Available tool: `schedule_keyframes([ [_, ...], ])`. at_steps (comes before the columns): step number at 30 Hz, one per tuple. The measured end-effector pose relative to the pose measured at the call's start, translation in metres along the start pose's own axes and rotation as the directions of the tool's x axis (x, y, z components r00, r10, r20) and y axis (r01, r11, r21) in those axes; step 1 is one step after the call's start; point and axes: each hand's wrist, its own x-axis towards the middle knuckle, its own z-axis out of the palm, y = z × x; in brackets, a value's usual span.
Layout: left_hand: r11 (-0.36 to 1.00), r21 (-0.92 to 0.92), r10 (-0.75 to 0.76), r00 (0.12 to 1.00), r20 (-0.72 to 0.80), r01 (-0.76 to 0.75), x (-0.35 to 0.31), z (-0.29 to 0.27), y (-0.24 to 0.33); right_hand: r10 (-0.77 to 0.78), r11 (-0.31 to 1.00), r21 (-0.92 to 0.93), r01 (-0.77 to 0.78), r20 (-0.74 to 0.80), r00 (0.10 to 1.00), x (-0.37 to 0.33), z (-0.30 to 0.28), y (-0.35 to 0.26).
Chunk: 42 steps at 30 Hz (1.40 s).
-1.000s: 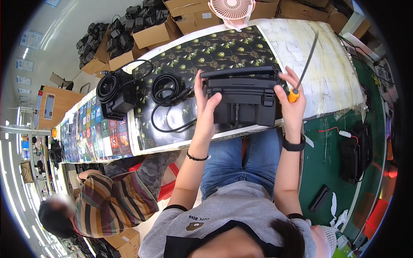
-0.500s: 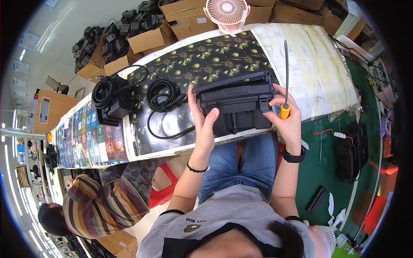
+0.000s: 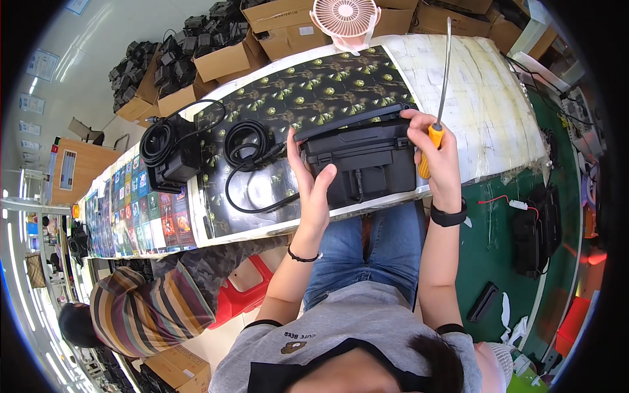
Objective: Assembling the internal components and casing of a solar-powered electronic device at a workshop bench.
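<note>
A black plastic equipment case (image 3: 383, 173) with a hinged lid (image 3: 357, 122) stands at the table's near edge, tilted toward me. My left hand (image 3: 313, 187) is closed around its left side, thumb on the front. In my right hand (image 3: 442, 157) is a screwdriver (image 3: 436, 135) with a yellow handle, its long shaft pointing up and away. The right fingertips are at the case's upper right corner, by the lid's end. A black cable (image 3: 244, 147) lies coiled left of the case, and one length runs behind my left hand.
Another black box with a coiled cable (image 3: 175, 160) sits farther left on the table. A pink fan (image 3: 346, 16) stands at the far edge, before cardboard boxes (image 3: 226, 62) of black units. At lower left sits a person in a striped top (image 3: 147, 308). More black parts (image 3: 534, 229) lie at right.
My right hand has moved up from the latch on the case's right front to the lid corner, raising the screwdriver. The left hand stays put. The seated person has shifted slightly left.
</note>
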Motion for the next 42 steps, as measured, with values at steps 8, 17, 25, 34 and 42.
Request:
schedule_keyframes([
  [8,0.993,-0.101,-0.063,0.998,-0.015,0.061,0.005,0.002,0.005,-0.294,0.866,-0.393,0.31,0.101,0.95,-0.003,-0.004,0.009],
  [17,0.98,-0.146,-0.134,0.991,0.028,0.136,0.02,-0.006,0.009,-0.102,0.982,-0.165,0.092,-0.053,0.993,-0.011,0.003,0.01],
  [25,0.96,-0.231,-0.16,0.987,0.018,0.16,0.023,-0.032,0.022,-0.099,0.984,-0.154,0.086,-0.08,0.992,-0.012,0.031,0.031],
  [34,0.977,-0.151,-0.15,0.989,0.015,0.151,0.029,-0.049,0.023,-0.14,0.962,-0.257,0.095,-0.161,0.977,-0.017,0.051,0.048],
  [42,0.98,-0.092,-0.173,0.985,0.026,0.175,0.032,-0.053,0.006,-0.109,0.984,-0.157,0.085,-0.154,0.982,-0.015,0.046,0.051],
])
